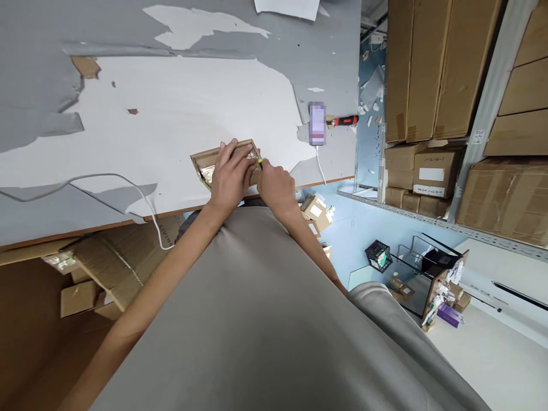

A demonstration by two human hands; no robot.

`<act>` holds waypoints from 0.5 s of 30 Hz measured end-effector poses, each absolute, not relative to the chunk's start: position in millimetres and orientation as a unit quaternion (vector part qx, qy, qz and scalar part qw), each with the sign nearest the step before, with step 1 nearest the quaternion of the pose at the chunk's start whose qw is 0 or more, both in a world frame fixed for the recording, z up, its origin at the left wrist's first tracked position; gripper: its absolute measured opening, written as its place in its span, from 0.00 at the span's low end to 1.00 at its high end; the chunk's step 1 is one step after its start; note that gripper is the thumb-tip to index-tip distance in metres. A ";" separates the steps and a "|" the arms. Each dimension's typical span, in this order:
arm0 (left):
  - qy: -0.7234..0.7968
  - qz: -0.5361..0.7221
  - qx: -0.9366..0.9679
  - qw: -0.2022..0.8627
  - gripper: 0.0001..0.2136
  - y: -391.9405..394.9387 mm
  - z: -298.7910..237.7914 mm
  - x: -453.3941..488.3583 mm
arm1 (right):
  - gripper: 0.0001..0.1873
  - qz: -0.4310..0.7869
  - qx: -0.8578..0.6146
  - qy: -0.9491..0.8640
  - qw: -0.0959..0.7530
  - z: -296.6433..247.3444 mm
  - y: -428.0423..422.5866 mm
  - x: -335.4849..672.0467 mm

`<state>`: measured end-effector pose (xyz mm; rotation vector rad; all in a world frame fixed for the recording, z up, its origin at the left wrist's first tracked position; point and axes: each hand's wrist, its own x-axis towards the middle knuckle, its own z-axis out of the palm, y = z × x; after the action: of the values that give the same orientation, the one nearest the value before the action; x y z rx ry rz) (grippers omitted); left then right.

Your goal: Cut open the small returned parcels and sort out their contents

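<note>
A shallow piece of brown cardboard packaging (202,155) with a shiny gold-silver inner lining lies at the front edge of the table. My left hand (231,177) rests across it, its fingers reaching over the lining and the far rim as it holds the piece in place. At the packaging's right end, my right hand (276,185) is closed in a fist. A small yellow-and-black tool (260,163) pokes out of that fist against the cardboard; the rest of it is hidden by the fingers.
A phone (317,123) with a white cable lies on the table (171,103) beside a red-and-black handled tool (346,120). Torn grey covering surrounds the white surface. Another cable (111,174) crosses the left side. Shelves with cardboard boxes (434,171) stand to the right.
</note>
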<state>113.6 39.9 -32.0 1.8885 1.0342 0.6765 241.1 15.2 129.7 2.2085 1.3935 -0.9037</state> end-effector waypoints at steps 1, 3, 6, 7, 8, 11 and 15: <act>0.416 0.273 0.756 0.427 0.14 39.6 -31.9 113.8 | 0.23 -0.327 0.784 0.489 0.199 130.6 10.2 241.3; 0.416 0.275 0.756 0.424 0.13 39.3 -30.7 114.1 | 0.22 -0.339 0.780 0.479 0.217 135.5 -0.7 242.8; 0.412 0.278 0.758 0.422 0.12 40.5 -25.5 112.3 | 0.21 -0.353 0.767 0.489 0.217 147.2 -14.4 249.5; 0.413 0.280 0.757 0.421 0.12 41.1 -23.0 110.0 | 0.21 -0.355 0.763 0.498 0.207 150.7 -17.9 253.0; 0.415 0.282 0.756 0.420 0.12 41.5 -20.5 106.4 | 0.21 -0.353 0.762 0.508 0.191 152.7 -20.9 257.3; 0.438 0.286 0.749 0.406 0.13 38.9 -14.3 85.1 | 0.22 -0.334 0.774 0.525 0.119 142.9 -26.2 275.6; 0.480 0.328 0.738 0.343 0.13 21.7 -13.0 34.3 | 0.19 -0.333 0.785 0.521 0.047 84.4 -20.5 304.4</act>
<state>34.3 21.7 -13.0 1.9182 1.2468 0.8532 304.4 -20.5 84.4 2.3936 1.5885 -1.0151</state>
